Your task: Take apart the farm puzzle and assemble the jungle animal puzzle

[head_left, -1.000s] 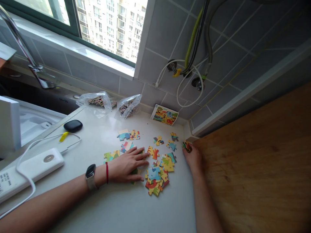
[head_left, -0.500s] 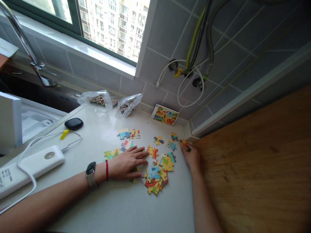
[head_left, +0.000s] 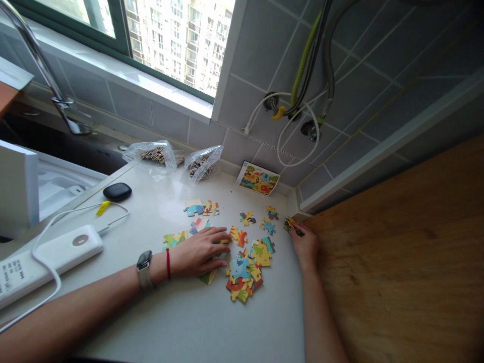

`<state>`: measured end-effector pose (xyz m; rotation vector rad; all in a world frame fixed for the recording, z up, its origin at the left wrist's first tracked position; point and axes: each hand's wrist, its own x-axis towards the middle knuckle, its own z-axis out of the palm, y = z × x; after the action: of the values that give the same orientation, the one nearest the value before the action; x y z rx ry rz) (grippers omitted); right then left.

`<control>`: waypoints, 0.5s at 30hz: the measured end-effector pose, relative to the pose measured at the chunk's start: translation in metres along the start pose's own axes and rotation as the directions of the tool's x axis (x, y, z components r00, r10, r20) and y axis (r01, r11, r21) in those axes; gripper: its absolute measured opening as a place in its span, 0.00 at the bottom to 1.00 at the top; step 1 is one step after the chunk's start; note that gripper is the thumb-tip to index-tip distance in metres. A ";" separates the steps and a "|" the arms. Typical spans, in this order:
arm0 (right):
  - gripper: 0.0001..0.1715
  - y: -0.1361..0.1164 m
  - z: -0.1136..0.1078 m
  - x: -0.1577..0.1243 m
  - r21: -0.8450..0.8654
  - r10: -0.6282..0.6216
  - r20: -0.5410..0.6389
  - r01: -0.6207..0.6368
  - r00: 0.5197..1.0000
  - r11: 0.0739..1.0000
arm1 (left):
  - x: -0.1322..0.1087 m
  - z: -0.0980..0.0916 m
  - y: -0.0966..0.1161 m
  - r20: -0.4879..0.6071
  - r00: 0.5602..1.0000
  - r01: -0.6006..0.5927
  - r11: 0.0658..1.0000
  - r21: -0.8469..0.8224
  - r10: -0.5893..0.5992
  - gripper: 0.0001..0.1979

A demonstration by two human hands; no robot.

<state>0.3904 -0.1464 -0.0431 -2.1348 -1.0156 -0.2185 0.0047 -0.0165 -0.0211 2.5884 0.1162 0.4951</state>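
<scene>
My left hand [head_left: 202, 252] lies palm down on the white counter with its fingers spread. Partly hidden under it are puzzle pieces, a green one [head_left: 208, 276] showing below the palm. Just past its fingertips are an orange piece [head_left: 238, 236] and a heap of colourful puzzle pieces [head_left: 239, 268]. At the counter's right edge, my right hand [head_left: 306, 248] grips a puzzle piece [head_left: 290, 224] between its fingers. Nearby lie a blue piece [head_left: 268, 226] and a small dark-and-yellow piece [head_left: 271, 213].
A picture card [head_left: 258, 178] leans against the tiled wall. Two clear bags of pieces, one here [head_left: 200, 166], stand at the back. On the left are a black oval object [head_left: 117, 191], a white power strip [head_left: 49, 262] with a cable, and a sink [head_left: 75, 146]. A wooden panel [head_left: 397, 252] borders the right.
My right hand has shifted slightly right with the puzzle piece, which now shows at a different angle. My left fingers have lifted and curled a little, staying over the same spot.
</scene>
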 end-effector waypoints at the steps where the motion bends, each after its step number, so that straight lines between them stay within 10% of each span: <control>1: 0.27 0.000 -0.001 0.001 0.010 0.001 -0.008 -0.001 1.000 1.000 | 0.000 0.000 0.000 -0.007 1.000 0.001 1.000 -0.004 -0.001 0.15; 7: 0.26 -0.004 -0.021 -0.003 0.035 -0.006 -0.064 0.009 0.998 0.999 | -0.002 0.003 -0.002 -0.033 0.999 0.004 1.000 -0.016 -0.005 0.13; 15: 0.26 -0.007 -0.052 -0.080 -0.040 -0.067 0.009 0.067 0.998 0.997 | -0.002 0.005 -0.006 -0.026 1.000 0.013 0.999 0.033 -0.012 0.13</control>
<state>0.3395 -0.2270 -0.0378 -2.1408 -1.0966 -0.2650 0.0050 -0.0142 -0.0287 2.6127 0.1506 0.5265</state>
